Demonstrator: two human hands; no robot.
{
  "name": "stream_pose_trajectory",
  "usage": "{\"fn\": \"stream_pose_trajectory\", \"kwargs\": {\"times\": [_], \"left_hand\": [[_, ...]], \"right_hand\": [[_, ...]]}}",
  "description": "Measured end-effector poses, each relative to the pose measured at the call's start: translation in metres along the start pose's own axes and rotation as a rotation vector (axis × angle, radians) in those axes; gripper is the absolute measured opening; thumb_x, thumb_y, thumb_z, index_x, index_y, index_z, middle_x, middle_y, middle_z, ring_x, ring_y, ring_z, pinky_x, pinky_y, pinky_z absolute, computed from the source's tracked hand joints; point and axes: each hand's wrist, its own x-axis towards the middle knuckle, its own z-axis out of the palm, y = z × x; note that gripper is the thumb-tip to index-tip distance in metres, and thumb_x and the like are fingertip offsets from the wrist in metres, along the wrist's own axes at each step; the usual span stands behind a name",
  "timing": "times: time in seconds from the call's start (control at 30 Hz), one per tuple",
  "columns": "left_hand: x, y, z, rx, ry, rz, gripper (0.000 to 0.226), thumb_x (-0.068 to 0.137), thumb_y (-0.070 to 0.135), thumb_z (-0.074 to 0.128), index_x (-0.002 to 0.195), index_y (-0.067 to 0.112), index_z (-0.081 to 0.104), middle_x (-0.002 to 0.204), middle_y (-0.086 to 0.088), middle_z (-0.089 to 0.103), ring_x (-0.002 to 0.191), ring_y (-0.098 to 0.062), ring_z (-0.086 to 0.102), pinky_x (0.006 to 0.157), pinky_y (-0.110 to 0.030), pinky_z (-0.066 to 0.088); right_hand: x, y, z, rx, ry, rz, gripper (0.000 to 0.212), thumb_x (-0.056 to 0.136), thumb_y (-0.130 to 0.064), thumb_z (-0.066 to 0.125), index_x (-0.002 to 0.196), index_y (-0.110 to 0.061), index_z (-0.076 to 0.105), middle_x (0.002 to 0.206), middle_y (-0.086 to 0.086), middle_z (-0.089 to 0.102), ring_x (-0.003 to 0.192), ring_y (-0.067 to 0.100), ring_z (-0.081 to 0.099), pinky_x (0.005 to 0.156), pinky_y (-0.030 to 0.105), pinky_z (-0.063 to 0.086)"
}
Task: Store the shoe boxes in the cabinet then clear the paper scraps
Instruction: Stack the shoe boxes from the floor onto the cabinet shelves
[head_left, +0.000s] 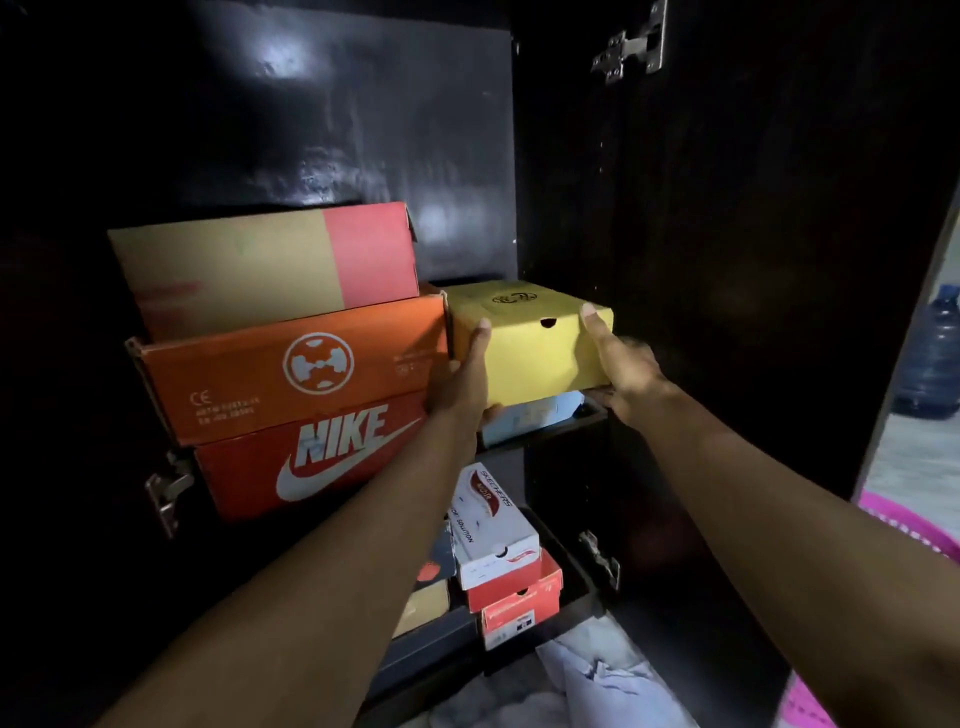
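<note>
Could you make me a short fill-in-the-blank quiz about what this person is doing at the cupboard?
1. Both hands, left hand and right hand, hold a ____ box.
2. The word printed on the red box is ____.
3. The orange box sits directly ____ the red box.
4. The crumpled paper lies ____ the shelves.

Missing words: yellow; NIKE; on top of; below

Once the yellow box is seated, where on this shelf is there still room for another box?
Free: the space above the yellow box, held by left hand and right hand, up along the cabinet's right wall. Also above the tan-and-red box. Crowded: the left side, stacked three high with the orange box and Nike box.
</note>
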Motion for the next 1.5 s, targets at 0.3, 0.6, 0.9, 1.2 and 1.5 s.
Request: {"fn": "stream_pose_trajectory", "kwargs": {"times": [0.3,0.6,0.9,1.2,1.5], "left_hand": [[0.039,-0.013,-0.007,0.680,0.347,0.480,0.031,0.087,0.045,0.078,0.106,0.022,0.068,0.103,0.003,0.070,0.090,-0.017,0.059,0.074,-0.028,0.040],[0.065,-0.024,-0.008,0.697,0.346,0.447,0.030,0.074,0.060,0.078,0.074,0.032,0.068,0.074,0.002,0.076,0.070,-0.026,0.076,0.070,-0.044,0.065],[0.006,-0.029,0.011,0.573,0.230,0.531,0.019,0.074,0.051,0.067,0.069,0.033,0.064,0.083,0.007,0.078,0.075,-0.024,0.076,0.074,-0.037,0.063],[-0.108,-0.060,0.078,0.467,-0.204,0.635,0.025,0.074,0.059,0.061,0.081,0.036,0.066,0.063,0.007,0.072,0.063,-0.019,0.076,0.066,-0.041,0.061],[-0.265,-0.166,0.173,0.426,-0.754,0.612,0.029,0.078,0.052,0.064,0.075,0.024,0.069,0.063,0.007,0.074,0.062,-0.010,0.075,0.067,-0.041,0.062]], "right_hand": [[0.060,0.018,0.020,-0.301,-0.012,-0.177,0.061,0.091,-0.048,0.071,0.141,-0.017,0.051,0.132,0.006,0.062,0.117,0.029,0.061,0.106,0.045,0.051],[0.089,0.025,0.029,-0.426,0.015,-0.202,0.067,0.100,-0.047,0.059,0.154,-0.014,0.038,0.147,0.012,0.053,0.132,0.035,0.054,0.111,0.047,0.047],[0.032,0.027,-0.013,-0.370,0.069,-0.282,0.052,0.093,-0.029,0.068,0.141,-0.017,0.053,0.132,0.006,0.067,0.123,0.025,0.063,0.106,0.035,0.050],[-0.153,0.046,-0.127,-0.491,0.000,-0.382,0.015,0.089,-0.017,0.070,0.103,-0.016,0.073,0.088,0.014,0.074,0.078,0.018,0.066,0.073,0.034,0.052],[-0.328,0.097,-0.328,-0.540,0.450,-0.221,0.010,0.097,0.003,0.062,0.102,0.004,0.072,0.086,0.013,0.073,0.067,0.016,0.068,0.060,0.014,0.049]]}}
